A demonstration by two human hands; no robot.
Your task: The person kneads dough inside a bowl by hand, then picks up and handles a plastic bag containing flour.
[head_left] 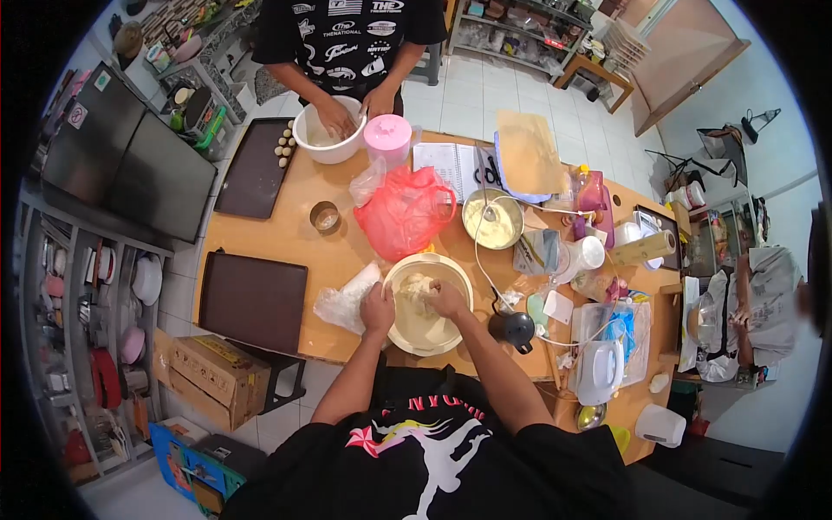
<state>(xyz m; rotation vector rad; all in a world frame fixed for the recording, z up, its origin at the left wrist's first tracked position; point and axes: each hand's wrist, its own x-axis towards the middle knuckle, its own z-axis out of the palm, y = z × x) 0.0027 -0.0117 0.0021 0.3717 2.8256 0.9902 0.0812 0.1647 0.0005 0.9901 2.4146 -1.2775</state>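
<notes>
A cream-coloured bowl (465, 334) stands at the table edge right in front of me. Pale, sticky dough (416, 293) lies inside it, towards the far side. My left hand (377, 308) is at the bowl's left rim, its fingers curled around the edge. Inside the bowl, my right hand (445, 299) has its fingers closed in the dough. A clear plastic bag with white contents (347, 299) lies against the left side of my left hand. Just beyond the bowl sits a red plastic bag (403, 212).
Across the table a person works with both hands at a white bowl (334, 154). Dark trays (254, 290) lie on the left, one with several dough balls (284, 147). To the right are a metal bowl of cream-coloured mixture (492, 227), a black-handled appliance (513, 329) and a white cable.
</notes>
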